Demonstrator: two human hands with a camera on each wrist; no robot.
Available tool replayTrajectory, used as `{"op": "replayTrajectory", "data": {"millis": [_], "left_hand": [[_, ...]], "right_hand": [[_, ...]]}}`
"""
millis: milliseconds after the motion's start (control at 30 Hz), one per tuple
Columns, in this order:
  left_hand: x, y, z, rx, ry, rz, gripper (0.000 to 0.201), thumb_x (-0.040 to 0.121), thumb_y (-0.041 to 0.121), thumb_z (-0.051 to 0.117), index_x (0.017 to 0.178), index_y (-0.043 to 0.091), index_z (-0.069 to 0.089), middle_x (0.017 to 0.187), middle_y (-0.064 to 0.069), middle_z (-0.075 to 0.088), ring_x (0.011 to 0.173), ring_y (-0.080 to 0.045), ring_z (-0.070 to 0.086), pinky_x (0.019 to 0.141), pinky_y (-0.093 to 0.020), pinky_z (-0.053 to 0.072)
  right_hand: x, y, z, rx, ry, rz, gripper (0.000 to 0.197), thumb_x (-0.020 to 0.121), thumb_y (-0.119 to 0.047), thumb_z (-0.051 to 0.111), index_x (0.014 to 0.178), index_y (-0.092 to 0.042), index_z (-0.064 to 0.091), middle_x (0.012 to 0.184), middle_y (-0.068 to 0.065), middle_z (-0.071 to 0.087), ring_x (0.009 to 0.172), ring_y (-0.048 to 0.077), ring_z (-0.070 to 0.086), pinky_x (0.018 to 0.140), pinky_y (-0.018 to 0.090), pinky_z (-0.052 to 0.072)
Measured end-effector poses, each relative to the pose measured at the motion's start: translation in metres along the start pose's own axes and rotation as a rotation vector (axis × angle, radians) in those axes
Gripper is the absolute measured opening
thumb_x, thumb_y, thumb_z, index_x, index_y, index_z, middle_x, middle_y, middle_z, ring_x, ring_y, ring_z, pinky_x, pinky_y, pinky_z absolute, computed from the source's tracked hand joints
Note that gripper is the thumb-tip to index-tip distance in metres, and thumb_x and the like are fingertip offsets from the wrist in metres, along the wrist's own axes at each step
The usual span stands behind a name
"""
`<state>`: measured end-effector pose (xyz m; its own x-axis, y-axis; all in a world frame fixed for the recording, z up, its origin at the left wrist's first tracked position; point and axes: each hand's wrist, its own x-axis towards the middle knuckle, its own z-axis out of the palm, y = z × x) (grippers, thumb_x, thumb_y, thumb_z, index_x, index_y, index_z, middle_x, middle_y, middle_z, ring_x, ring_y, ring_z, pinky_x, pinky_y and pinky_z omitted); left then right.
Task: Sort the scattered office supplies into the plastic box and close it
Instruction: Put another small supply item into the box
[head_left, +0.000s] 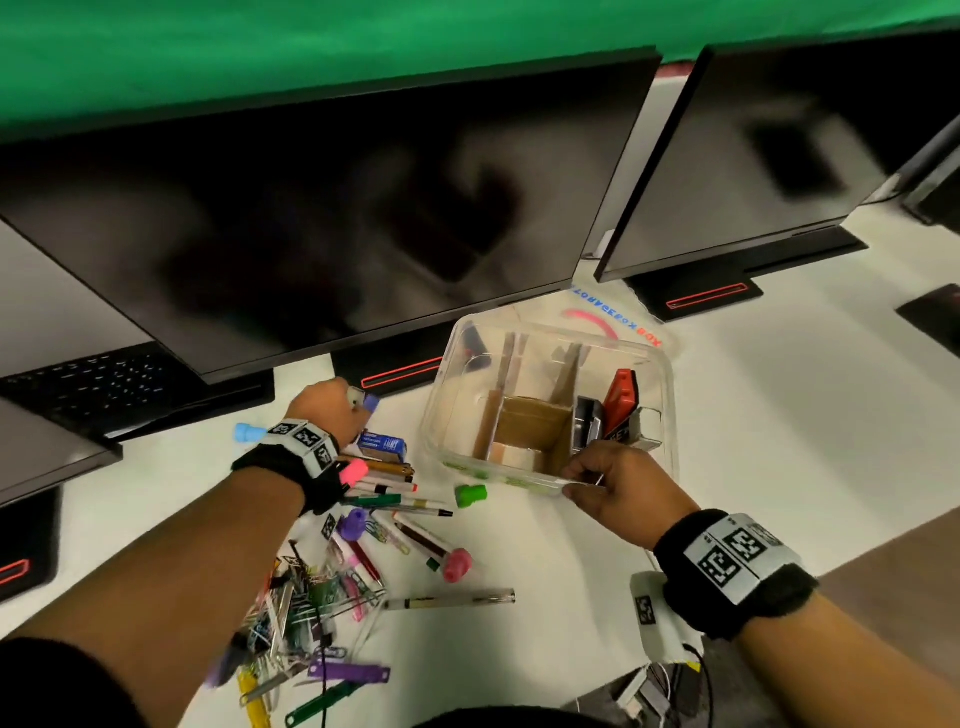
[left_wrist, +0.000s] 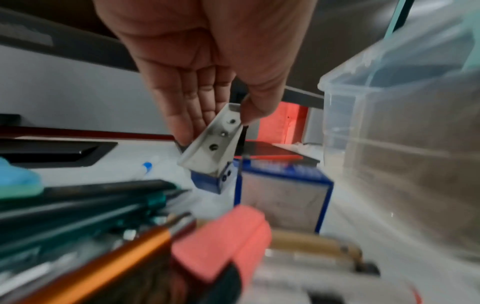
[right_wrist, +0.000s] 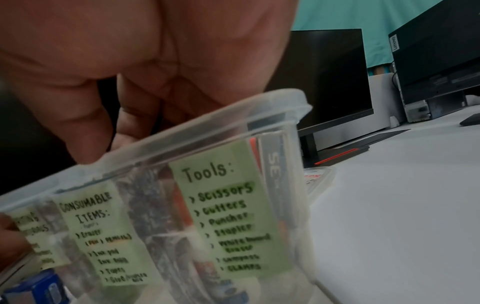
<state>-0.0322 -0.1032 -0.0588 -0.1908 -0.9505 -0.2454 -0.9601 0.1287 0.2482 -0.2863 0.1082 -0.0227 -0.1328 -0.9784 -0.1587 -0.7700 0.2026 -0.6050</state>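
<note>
A clear plastic box (head_left: 448, 395) with cardboard dividers stands open on the white desk. Its right compartment holds a red tool (head_left: 621, 394) and a black one (head_left: 588, 422). My right hand (head_left: 587, 480) grips the box's near rim (right_wrist: 207, 123), above green labels (right_wrist: 228, 205) reading "Tools" and "Consumable items". My left hand (head_left: 358, 402), left of the box, pinches a small metal tool with a blue end (left_wrist: 215, 152) between thumb and fingers, held above the desk. Scattered pens, markers and clips (head_left: 363, 525) lie under my left forearm. A blue staples box (head_left: 382, 445) sits beside them.
The box lid (head_left: 615, 318), printed "STORAGE BOX", lies behind the box. Two dark monitors (head_left: 337, 218) with their stands line the back of the desk, and a keyboard (head_left: 98, 387) is at far left. A green cap (head_left: 470, 494) and a pink cap (head_left: 457, 564) lie near the box. The desk edge runs at lower right.
</note>
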Motion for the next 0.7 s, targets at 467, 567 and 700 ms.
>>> {"op": "replayTrajectory", "data": {"millis": [467,567,700], "left_hand": [[-0.061,0.117,-0.051,-0.587,-0.045,0.275,0.012,0.072,0.019,0.065,0.073,0.011,0.056,0.061,-0.005,0.064,0.066,-0.028,0.07,0.069,-0.04,0.059],[-0.066,0.134,-0.039,-0.647,-0.078,0.279,0.014,0.073,0.013,0.063,0.067,0.019,0.051,0.066,-0.007,0.068,0.069,-0.026,0.07,0.071,-0.034,0.059],[-0.061,0.141,-0.03,-0.606,-0.136,0.348,0.017,0.079,0.019,0.065,0.068,0.022,0.053,0.064,0.0,0.067,0.07,-0.022,0.068,0.072,-0.029,0.055]], "right_hand": [[0.045,-0.079,-0.004,0.255,0.153,0.148,0.042,0.071,-0.038,0.076,0.104,-0.015,0.065,0.079,0.003,0.071,0.074,0.015,0.065,0.071,0.025,0.051],[0.048,-0.072,-0.002,0.209,0.199,0.167,0.023,0.075,-0.031,0.073,0.085,-0.015,0.061,0.06,-0.006,0.056,0.055,0.007,0.052,0.047,0.009,0.036],[0.052,-0.061,0.0,0.223,0.199,0.248,0.019,0.076,-0.023,0.071,0.074,-0.013,0.056,0.06,-0.003,0.054,0.061,0.016,0.054,0.048,0.017,0.036]]}}
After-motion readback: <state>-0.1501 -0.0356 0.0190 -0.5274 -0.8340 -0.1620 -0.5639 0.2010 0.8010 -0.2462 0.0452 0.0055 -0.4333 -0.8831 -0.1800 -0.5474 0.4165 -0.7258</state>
